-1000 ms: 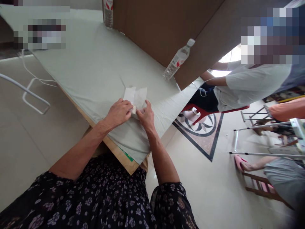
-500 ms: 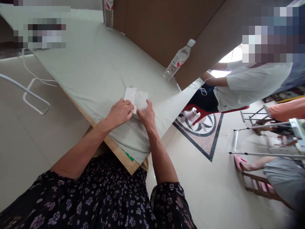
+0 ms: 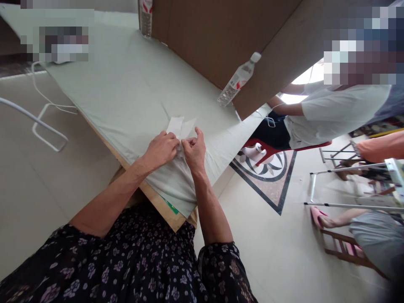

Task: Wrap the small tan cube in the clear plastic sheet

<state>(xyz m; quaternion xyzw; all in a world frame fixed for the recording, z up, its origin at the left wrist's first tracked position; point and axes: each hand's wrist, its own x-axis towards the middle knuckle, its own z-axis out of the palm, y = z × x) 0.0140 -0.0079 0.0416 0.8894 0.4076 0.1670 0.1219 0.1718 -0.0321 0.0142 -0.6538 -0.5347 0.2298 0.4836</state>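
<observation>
Over the near corner of the cloth-covered table, my left hand is closed on a small piece of white paper, its fingers bent over the lower end. Close beside it, my right hand pinches with thumb and forefinger at the lower end of a thin, paler sheet. The two white pieces fan out in a V beyond my fingertips. Whether they are joined at the bottom is hidden by my fingers.
A pale green cloth covers the table. A large brown cardboard panel stands on it, with one clear plastic bottle leaning there and another bottle farther back. A person in a white shirt sits at right.
The paler sheet, spread wide and flat before, is now narrower and angled up to the right. My right thumb and forefinger have come together near my left fingertips.
</observation>
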